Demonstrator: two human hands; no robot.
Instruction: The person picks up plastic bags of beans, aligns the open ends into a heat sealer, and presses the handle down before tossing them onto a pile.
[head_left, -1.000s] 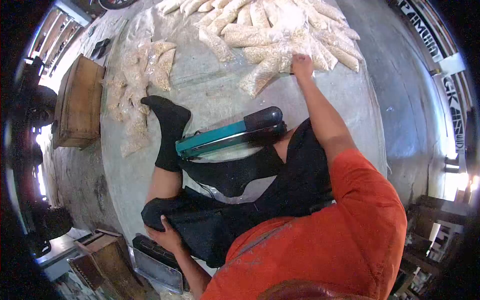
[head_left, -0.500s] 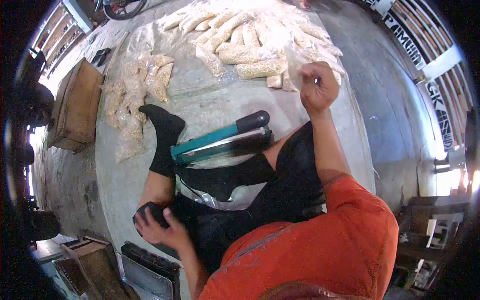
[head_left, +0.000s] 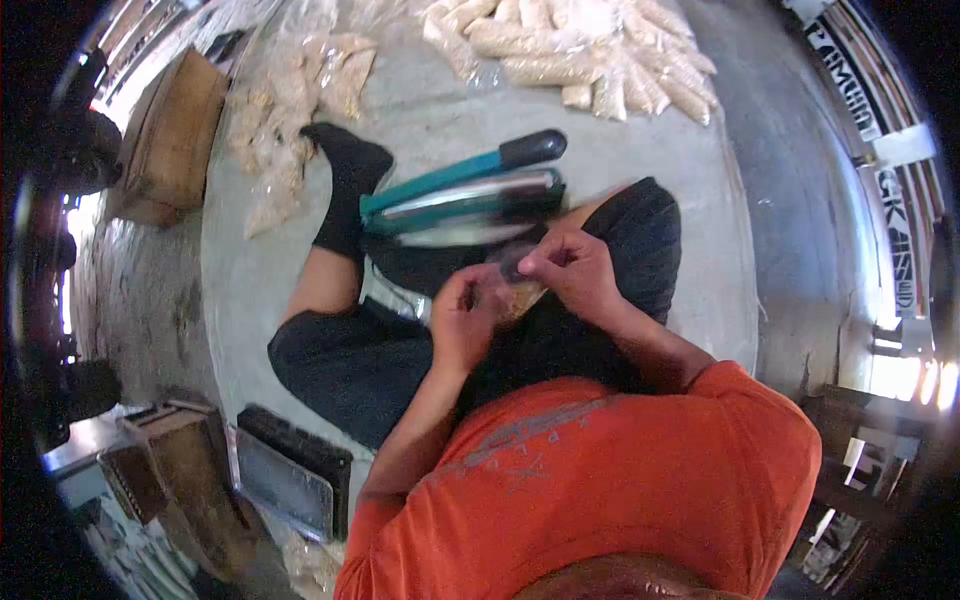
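Over my lap, both hands pinch the top of a small clear plastic bag (head_left: pixel 522 298) with a yellowish filling. My left hand (head_left: pixel 466 315) is closed at the bag's left side, thumb and fingertips together. At the right, my right hand (head_left: pixel 580 272) grips the bag's upper edge between thumb and fingers. The bag is slightly blurred and partly covered by the hands. Just beyond them lies a teal hand-lever sealer (head_left: pixel 455 185) with a black grip, resting between my legs.
Many filled clear bags (head_left: pixel 560 70) are heaped on the grey sheet (head_left: pixel 470 120) at the far side. Smaller filled bags (head_left: pixel 285 120) lie to the left. A wooden box (head_left: pixel 170 140) stands beyond the sheet's left edge, and a dark flat case (head_left: pixel 290 475) sits near my left knee.
My right hand has come back from the far heap to my lap with a bag. My left hand has moved from my knee to meet it and closed on the bag. The view has tilted downward.
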